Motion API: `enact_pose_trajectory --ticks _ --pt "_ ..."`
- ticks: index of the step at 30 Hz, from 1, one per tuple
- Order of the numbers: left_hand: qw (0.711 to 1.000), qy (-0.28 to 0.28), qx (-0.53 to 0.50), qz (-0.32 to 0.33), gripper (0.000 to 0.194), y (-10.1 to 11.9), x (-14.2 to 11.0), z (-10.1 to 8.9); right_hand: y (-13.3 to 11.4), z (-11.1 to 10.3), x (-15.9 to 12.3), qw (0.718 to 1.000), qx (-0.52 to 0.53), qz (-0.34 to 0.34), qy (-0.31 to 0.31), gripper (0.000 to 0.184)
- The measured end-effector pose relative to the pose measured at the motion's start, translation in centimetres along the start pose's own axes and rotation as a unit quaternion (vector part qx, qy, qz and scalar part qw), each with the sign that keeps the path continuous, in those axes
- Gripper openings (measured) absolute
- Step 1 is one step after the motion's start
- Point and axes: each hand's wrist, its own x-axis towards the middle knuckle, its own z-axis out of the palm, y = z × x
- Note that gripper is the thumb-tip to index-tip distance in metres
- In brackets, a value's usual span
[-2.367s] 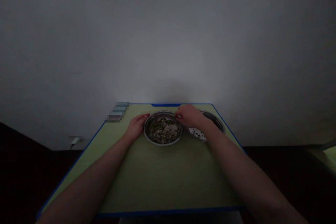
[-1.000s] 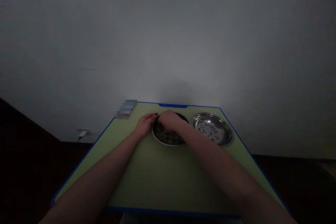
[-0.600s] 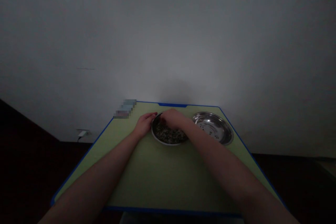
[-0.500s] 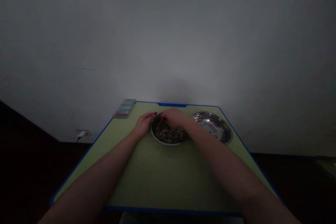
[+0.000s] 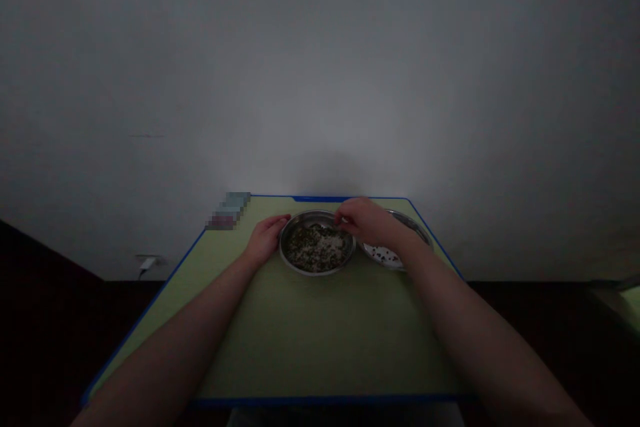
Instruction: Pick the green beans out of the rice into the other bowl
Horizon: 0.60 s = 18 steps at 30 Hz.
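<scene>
Head view: 2 hands, 2 stainless-steel bowls, 1 table. Left hand point(image 5: 264, 240): against the left rim of the mixed-grain bowl point(image 5: 318, 273); whether it grips cannot be told. Right hand point(image 5: 367, 220): fingers curled at that bowl's right rim; whether they close on anything cannot be told. Between the hands, in the bowl: dark and pale grains point(image 5: 317, 248). Under the right hand and forearm, partly hidden: second bowl point(image 5: 369, 253), dark grains point(image 5: 389, 259) scattered inside. Beneath both: yellow-green, blue-edged table point(image 5: 320, 340).

2 bowls point(image 5: 310, 217) point(image 5: 373, 253), 2 hands point(image 5: 265, 240) point(image 5: 367, 220)
</scene>
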Motion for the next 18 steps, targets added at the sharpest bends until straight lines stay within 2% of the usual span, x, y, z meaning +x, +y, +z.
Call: enact_pose_trajectory --ticks 4,8,12,18 --pt "1.0 0.003 0.002 -0.012 0.051 0.1 -0.1 0.0 2.5 -0.6 -3.7 0.995 0.017 0.087 0.044 0.013" --pt "1.0 0.009 0.01 -0.017 0.047 0.5 -0.2 0.1 5.2 0.5 -6.6 0.984 0.046 0.163 0.063 0.014" --pt "1.0 0.004 0.0 -0.02 0.049 0.6 -0.3 0.0 6.9 1.6 -7.9 0.984 0.042 0.17 0.036 0.015" --pt "1.0 0.009 -0.001 -0.019 0.05 0.1 -0.2 -0.2 7.2 1.8 -8.1 0.984 0.01 0.177 -0.006 0.024"
